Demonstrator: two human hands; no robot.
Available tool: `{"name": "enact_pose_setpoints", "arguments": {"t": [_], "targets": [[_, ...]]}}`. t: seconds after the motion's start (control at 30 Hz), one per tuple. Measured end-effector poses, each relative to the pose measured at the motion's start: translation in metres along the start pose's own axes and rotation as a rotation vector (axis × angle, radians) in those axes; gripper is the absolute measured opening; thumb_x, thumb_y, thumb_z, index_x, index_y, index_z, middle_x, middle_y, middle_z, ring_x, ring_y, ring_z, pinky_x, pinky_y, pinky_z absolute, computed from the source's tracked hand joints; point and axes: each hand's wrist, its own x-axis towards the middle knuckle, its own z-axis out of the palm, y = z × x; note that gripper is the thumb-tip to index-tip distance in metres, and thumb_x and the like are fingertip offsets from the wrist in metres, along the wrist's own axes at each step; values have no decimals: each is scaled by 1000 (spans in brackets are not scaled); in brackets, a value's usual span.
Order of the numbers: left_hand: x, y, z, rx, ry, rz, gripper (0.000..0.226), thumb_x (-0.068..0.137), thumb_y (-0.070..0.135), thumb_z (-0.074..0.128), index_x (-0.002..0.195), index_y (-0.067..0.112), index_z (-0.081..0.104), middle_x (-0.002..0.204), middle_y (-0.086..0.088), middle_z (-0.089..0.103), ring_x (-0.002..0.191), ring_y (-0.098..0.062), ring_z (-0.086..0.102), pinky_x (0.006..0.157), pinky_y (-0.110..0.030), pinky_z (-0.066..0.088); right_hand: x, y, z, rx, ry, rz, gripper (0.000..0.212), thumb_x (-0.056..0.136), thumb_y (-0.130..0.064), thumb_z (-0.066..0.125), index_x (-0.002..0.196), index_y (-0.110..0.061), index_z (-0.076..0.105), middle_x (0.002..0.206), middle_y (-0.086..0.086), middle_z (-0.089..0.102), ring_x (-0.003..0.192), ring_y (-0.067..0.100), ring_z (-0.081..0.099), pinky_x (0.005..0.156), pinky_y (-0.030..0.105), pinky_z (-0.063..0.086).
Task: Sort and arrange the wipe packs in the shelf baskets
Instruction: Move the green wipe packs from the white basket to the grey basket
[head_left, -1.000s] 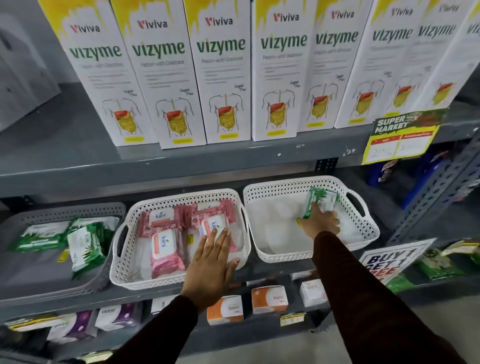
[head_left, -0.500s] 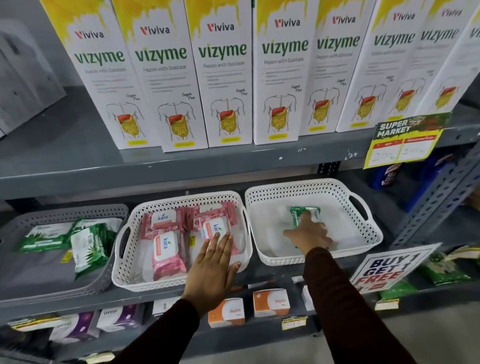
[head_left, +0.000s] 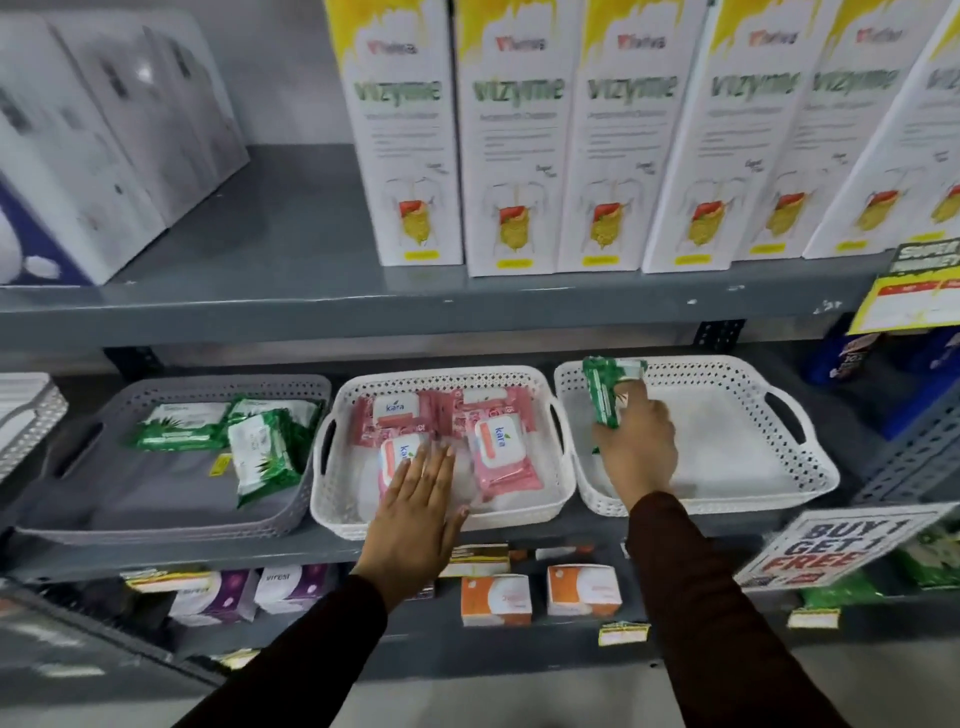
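**Green pack held over the right basket, left palm on the pink packs**

At 9 o'clock on the middle shelf (head_left: 322, 551), the grey basket (head_left: 171, 525) holds several green wipe packs (head_left: 262, 457), one lying over the others toward its right side. Just beside it, the middle white basket (head_left: 337, 499) carries pink wipe packs (head_left: 501, 457) marked "kara". The left hand (head_left: 415, 514) lies flat over this basket's front rim at 6 o'clock, fingers (head_left: 421, 462) pressed together and extended, resting on the front-left pink pack. Toward 3 o'clock, the right hand (head_left: 636, 447) is inside the right white basket (head_left: 810, 467) near its left wall, fingers closed around a green wipe pack (head_left: 608, 395) held upright, its top reaching the back rim. Tall white boxes (head_left: 514, 135) line the upper shelf at 12 o'clock.
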Motion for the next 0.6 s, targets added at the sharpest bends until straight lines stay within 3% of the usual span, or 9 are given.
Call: {"name": "enact_pose_setpoints", "arguments": {"t": [0.13,0.37,0.47,0.6], "targets": [[-29,-54,-13,-5,2,-95,69,100,44,31,153,8,8,161,-9,9,149,-26,3,118,-43,8,-34,-73,15,67,27,-147,56,78,-30,76,128,-29,51,118,14,58,108,37,56,74,42,51],[-93,-164,-39,25,31,-251,66,99,42,30,152,5,18,159,-11,18,148,-28,9,118,-39,6,-108,-193,90,118,-236,-418,56,75,-32,80,123,-34,52,107,10,61,91,32,63,69,35,52],[-125,-210,-40,30,-2,-298,66,100,45,26,151,5,21,158,-12,24,147,-30,15,117,-39,10,-140,-240,128,108,-339,-524,56,75,-31,76,127,-31,54,112,9,60,100,32,60,70,34,46],[-161,-260,-41,34,-32,-288,66,100,49,17,147,5,33,155,-10,31,144,-28,27,116,-38,14,-176,-302,183,36,-449,-643,58,76,-34,74,130,-31,53,119,9,60,112,33,58,79,38,51]]}}
